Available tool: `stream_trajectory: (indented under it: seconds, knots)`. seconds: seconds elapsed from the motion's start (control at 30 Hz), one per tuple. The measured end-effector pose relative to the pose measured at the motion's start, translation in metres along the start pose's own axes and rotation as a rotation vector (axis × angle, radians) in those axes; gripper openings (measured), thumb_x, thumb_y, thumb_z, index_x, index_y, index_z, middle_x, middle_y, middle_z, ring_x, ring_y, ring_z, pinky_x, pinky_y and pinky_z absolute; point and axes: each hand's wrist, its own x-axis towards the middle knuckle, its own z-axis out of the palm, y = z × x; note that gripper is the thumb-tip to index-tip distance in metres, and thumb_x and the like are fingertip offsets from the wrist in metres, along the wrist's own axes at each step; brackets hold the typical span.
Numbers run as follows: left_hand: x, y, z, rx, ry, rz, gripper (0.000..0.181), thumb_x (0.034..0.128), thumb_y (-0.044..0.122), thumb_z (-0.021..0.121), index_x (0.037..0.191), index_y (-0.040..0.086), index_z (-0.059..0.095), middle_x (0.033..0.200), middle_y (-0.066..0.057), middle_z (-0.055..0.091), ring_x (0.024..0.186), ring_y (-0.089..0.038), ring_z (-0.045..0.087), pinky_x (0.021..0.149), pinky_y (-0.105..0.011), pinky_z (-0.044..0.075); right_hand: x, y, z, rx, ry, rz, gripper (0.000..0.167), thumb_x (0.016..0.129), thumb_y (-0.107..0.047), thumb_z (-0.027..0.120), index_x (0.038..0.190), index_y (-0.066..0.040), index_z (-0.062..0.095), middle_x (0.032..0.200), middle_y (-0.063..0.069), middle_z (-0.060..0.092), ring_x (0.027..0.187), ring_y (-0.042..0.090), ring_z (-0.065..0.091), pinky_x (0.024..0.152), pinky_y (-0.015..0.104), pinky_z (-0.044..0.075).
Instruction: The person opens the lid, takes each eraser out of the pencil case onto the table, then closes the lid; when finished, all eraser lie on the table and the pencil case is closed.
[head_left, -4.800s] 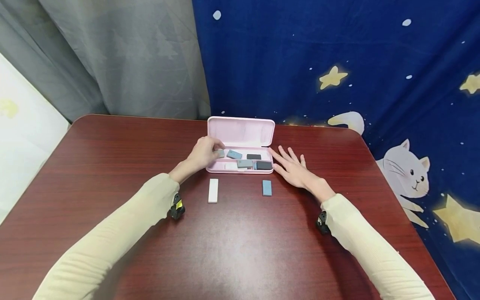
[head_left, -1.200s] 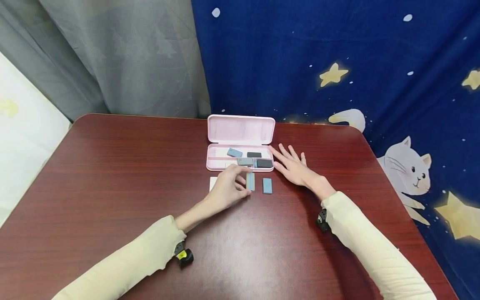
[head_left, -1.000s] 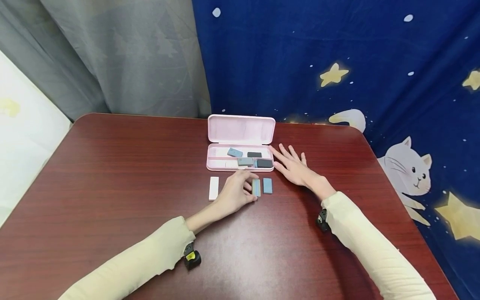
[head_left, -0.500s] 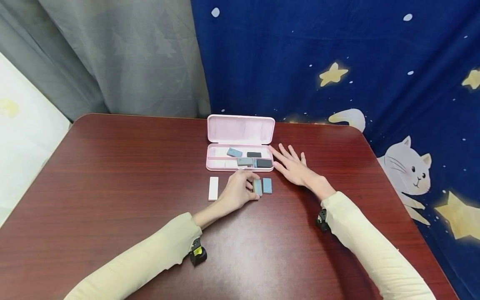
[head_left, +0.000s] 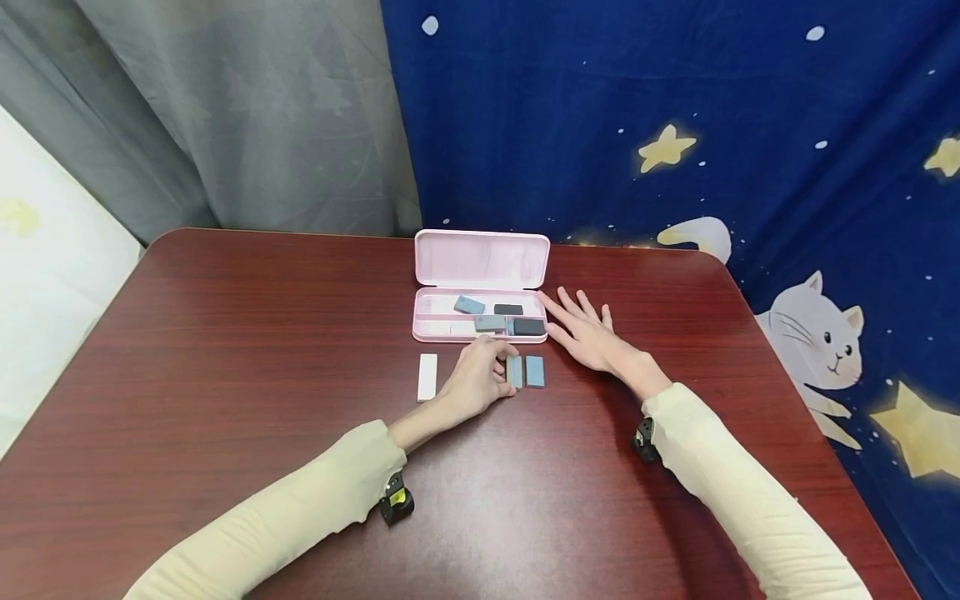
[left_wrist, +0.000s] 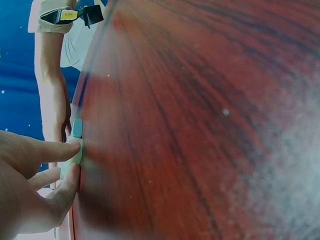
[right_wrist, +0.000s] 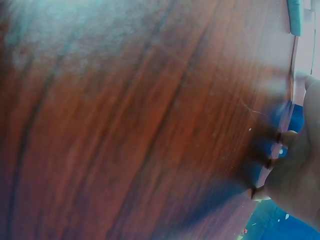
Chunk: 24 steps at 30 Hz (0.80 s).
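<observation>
My left hand (head_left: 471,382) pinches a small striped blue-and-beige eraser (head_left: 514,372) by its two ends, thumb nearer me. In the left wrist view the eraser (left_wrist: 76,152) shows between the fingertips. Just right of it, a narrow gap apart, lies a blue eraser (head_left: 535,372). An open pink pencil case (head_left: 422,328) stands behind them, its lid raised. Beside the case's right end my right hand (head_left: 588,337) rests on the table with spread fingers; thumb and forefinger meet or nearly meet the case's edge.
A white eraser (head_left: 427,377) lies left of my left hand. Inside the case are a tilted blue eraser (head_left: 469,305), a grey eraser (head_left: 490,323), a dark piece (head_left: 508,309) and a black eraser (head_left: 528,327). Curtains hang behind the brown table (head_left: 285,333).
The left hand has taken the striped eraser from the case's left end and brought it forward and right, beside the blue one, straightening it there. The right hand has stayed put.
</observation>
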Motion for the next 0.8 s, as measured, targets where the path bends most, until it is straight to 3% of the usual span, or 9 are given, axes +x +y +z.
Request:
stream_trajectory:
  seconds: [0.23,0.4,0.57,0.8]
  knots:
    - [0.0,0.001,0.001,-0.042,-0.025,-0.02,0.046,0.0653,-0.006,0.085,0.107,-0.004,0.065,0.102,-0.015,0.055,0.078,-0.018,0.062,0.064,-0.014,0.05,-0.001,0.001,0.0,0.004,0.0,0.0,0.057,0.103,-0.052,0.03,0.154,-0.038,0.01,0.161,0.008,0.005,0.145,0.035,-0.005,0.107,0.068,-0.005]
    - [0.0,-0.001,-0.002,-0.043,-0.038,0.014,0.043,0.0695,-0.004,0.082,0.109,-0.004,0.065,0.102,-0.016,0.056,0.079,-0.018,0.064,0.067,-0.016,0.052,0.0,0.0,0.0,0.004,0.0,-0.003,0.057,0.103,-0.051,0.03,0.155,-0.037,0.01,0.161,0.008,0.004,0.145,0.035,-0.004,0.107,0.068,-0.005]
    - [-0.001,-0.003,-0.012,-0.078,-0.024,0.034,0.037,0.0746,-0.004,0.076,0.11,-0.003,0.066,0.104,-0.016,0.059,0.08,-0.019,0.065,0.067,-0.019,0.053,0.0,0.001,0.0,0.011,-0.001,-0.007,0.058,0.102,-0.052,0.03,0.155,-0.037,0.01,0.161,0.008,0.003,0.145,0.036,-0.005,0.107,0.069,-0.006]
    - [0.005,-0.009,-0.032,-0.186,-0.056,0.053,0.033,0.0801,-0.006,0.069,0.113,-0.006,0.064,0.105,-0.019,0.062,0.076,-0.016,0.067,0.064,-0.021,0.054,0.0,0.002,0.0,0.007,-0.011,-0.006,0.058,0.102,-0.053,0.03,0.155,-0.038,0.009,0.161,0.008,0.003,0.145,0.036,-0.005,0.106,0.069,-0.006]
